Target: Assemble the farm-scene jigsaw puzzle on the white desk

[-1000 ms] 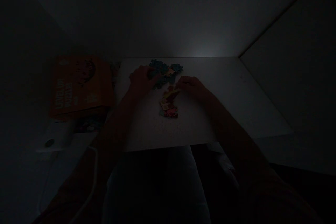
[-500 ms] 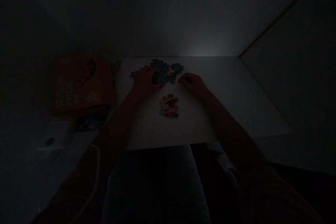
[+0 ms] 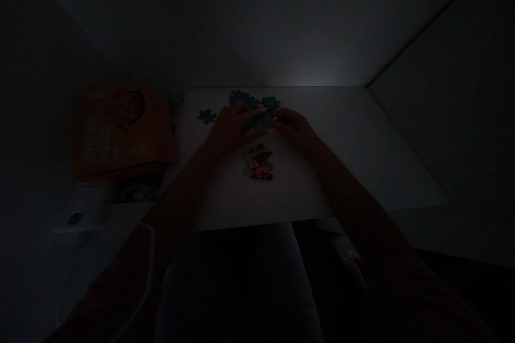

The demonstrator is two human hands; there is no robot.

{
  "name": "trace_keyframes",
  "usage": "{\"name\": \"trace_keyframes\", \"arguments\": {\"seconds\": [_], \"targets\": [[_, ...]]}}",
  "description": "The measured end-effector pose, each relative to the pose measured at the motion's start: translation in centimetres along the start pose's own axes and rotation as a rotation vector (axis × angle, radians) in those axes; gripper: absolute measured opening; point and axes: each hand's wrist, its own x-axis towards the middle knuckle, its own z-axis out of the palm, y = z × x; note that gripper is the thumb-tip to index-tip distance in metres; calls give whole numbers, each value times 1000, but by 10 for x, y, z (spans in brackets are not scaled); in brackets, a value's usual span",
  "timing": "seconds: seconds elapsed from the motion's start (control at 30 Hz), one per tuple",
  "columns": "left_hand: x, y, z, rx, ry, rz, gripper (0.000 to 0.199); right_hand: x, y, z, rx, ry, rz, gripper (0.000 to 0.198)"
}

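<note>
Currently, left hand (image 3: 233, 126) pinches teal puzzle section (image 3: 263, 121); right hand (image 3: 295, 126) at section's 3 o'clock, grip too dark to tell; pink-yellow pieces (image 3: 258, 160) at 6 o'clock.

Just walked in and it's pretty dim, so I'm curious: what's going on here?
A person is handling teal jigsaw pieces on a white table. The left hand curls around them, and the right hand's fingertips are at their right edge; the dimness hides how firm either grip is. A loose teal piece lies left of the hands, red-and-yellow pieces lie nearer the person, and an orange puzzle box sits at left.
</note>
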Motion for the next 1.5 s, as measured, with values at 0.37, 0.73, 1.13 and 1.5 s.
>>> {"name": "trace_keyframes", "arguments": {"seconds": [0.37, 0.73, 1.13, 1.5], "targets": [[2, 4, 2, -580, 22, -241, 58, 1, 2, 2, -24, 33, 17, 75], [7, -6, -3, -548, -82, -258, 68, 3, 6, 0, -52, 55, 34, 71], [-6, -7, -11, 173, -113, -376, 77, 3, 20, -3, -93, 94, 32, 60], [-2, -17, -6, 47, -82, -285, 47, 2, 14, 6, -547, -78, -154, 65]]}}
